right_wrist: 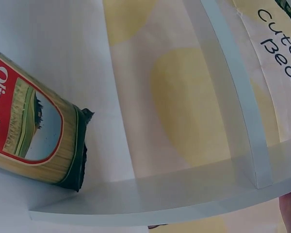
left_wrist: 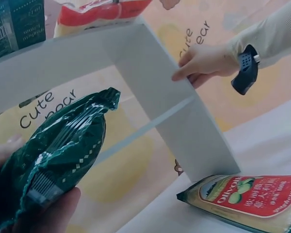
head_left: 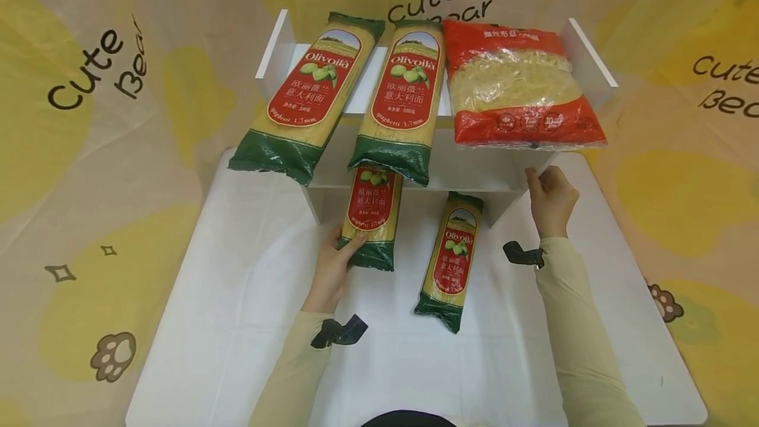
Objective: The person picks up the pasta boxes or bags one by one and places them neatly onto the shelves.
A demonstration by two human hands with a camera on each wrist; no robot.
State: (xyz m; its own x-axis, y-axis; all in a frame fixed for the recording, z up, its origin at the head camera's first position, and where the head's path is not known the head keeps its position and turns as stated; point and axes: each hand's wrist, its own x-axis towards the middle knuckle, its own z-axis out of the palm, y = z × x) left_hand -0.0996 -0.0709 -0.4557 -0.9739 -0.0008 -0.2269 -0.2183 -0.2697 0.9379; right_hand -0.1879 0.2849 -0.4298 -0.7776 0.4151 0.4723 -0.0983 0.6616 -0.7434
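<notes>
My left hand (head_left: 328, 272) grips the lower green end of a spaghetti pack (head_left: 372, 213), thumb on top. The pack's upper part is hidden beneath another pack on the upper shelf. In the left wrist view its green end (left_wrist: 63, 145) fills the near side. My right hand (head_left: 553, 201) holds the front edge of the right side panel of a white shelf unit (head_left: 468, 167), fingers curled at the edge. Another spaghetti pack (head_left: 452, 262) lies face up on the table, in front of the unit between my hands.
On the upper shelf two spaghetti packs (head_left: 317, 84) (head_left: 406, 87) and a red bag of spiral pasta (head_left: 516, 84) lie, jutting over the front edge. A white table (head_left: 237, 321) carries the unit. A patterned yellow cloth (head_left: 118, 170) hangs behind.
</notes>
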